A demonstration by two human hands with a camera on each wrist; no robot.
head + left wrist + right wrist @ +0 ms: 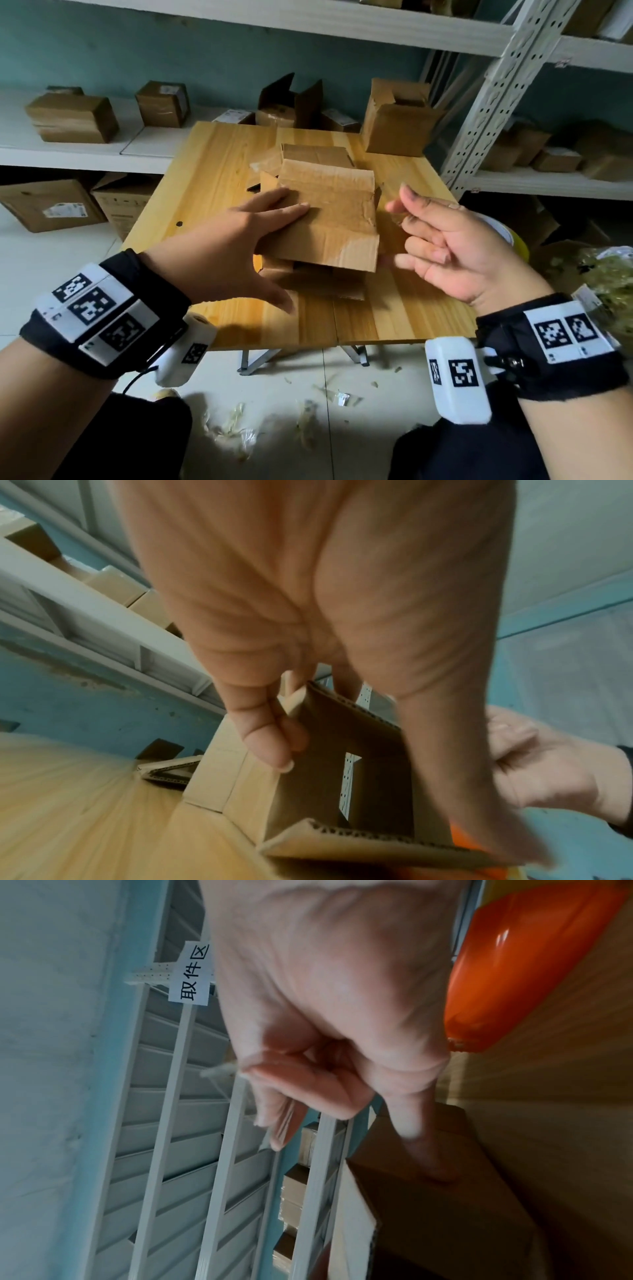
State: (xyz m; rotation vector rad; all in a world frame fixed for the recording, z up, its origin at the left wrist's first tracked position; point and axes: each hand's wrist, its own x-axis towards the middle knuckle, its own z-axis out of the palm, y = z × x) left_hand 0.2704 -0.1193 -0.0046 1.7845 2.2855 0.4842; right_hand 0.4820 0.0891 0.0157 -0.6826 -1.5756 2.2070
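An opened brown cardboard box [329, 219] lies on its side in the middle of the wooden table [212, 164]. My left hand [267, 240] holds its left end, with the fingers laid over the top flap and the thumb spread toward the near side. In the left wrist view the fingers [270, 737] curl round the corrugated edge of the box [342, 750]. My right hand [445, 240] hovers palm-up just right of the box with its fingers curled. Thumb and forefinger pinch what looks like a small scrap of clear tape [397, 216]. Its little finger [441, 1172] touches the box [445, 1218].
A second open box [394, 120] stands at the table's back right, and flat cardboard [315, 154] lies behind the held box. Shelves with boxes [72, 116] and a perforated rack post [496, 92] ring the table. Tape scraps [239, 428] litter the floor. An orange object [514, 974] sits to the right.
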